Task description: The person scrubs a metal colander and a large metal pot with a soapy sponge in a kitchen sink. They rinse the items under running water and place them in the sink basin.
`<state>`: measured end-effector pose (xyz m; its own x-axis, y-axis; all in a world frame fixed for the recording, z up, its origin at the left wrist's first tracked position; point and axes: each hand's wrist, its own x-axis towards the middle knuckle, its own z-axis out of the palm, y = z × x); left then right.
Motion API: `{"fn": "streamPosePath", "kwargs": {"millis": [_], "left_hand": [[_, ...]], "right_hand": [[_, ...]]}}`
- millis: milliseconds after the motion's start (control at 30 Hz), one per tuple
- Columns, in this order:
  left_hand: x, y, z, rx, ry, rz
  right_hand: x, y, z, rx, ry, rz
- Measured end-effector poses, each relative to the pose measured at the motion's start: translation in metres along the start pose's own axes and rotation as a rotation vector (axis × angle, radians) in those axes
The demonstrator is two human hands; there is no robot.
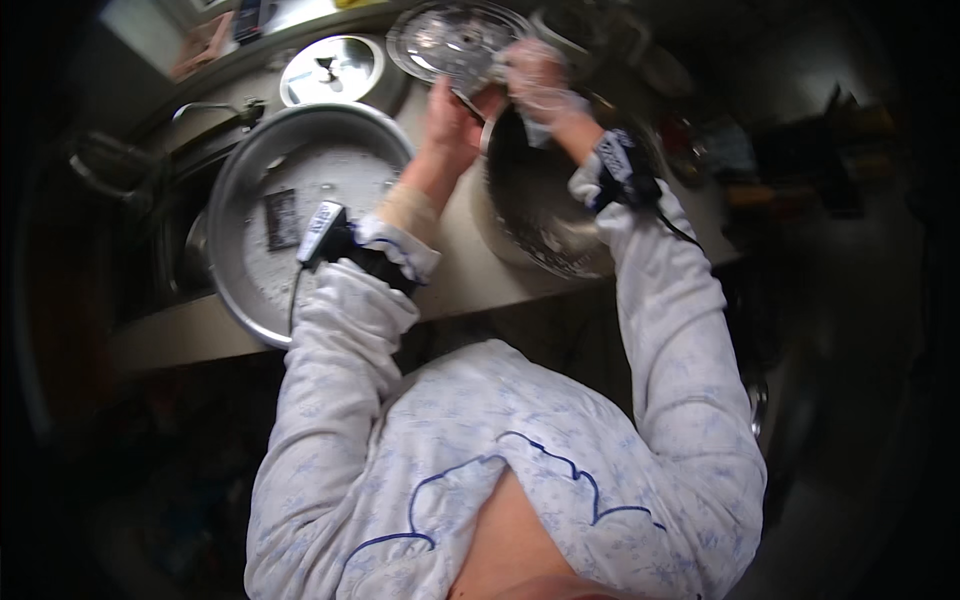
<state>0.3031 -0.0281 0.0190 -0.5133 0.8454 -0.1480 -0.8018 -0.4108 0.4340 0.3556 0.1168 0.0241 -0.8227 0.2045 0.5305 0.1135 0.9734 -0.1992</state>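
Observation:
A large, deep metal pot [555, 202] sits on the counter in front of me, its dark inside facing up. My left hand [452, 124], bare, is at the pot's left far rim with the thumb raised; a thin dark piece runs by its fingers, and its grip is unclear. Over the far rim is my right hand [538, 79], in a clear plastic glove, fingers curled and blurred. Something pale hangs below it inside the pot, too blurred to name. Just beyond both hands lies a round, shiny, see-through lid [457, 37].
A wide metal basin [225, 225] stands at the left, overhanging the counter's front edge, with a dark rectangular piece [282, 219] inside. Behind it a pot wears a steel lid [330, 71]. A sink [180, 225] with a faucet [206, 106] is at far left.

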Motion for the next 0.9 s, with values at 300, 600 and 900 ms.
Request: {"fn": "streamPosePath", "kwargs": {"millis": [300, 600, 900], "left_hand": [[-0.009, -0.002, 0.007, -0.090, 0.099, -0.085], [-0.008, -0.005, -0.004, -0.191, 0.077, 0.046], [-0.017, -0.001, 0.001, -0.146, 0.201, 0.122]], "right_hand": [[0.002, -0.034, -0.017, 0.229, -0.025, -0.082], [-0.004, -0.057, -0.002, 0.335, -0.131, -0.124], [0.002, -0.070, -0.021, 0.527, -0.211, -0.310]]}}
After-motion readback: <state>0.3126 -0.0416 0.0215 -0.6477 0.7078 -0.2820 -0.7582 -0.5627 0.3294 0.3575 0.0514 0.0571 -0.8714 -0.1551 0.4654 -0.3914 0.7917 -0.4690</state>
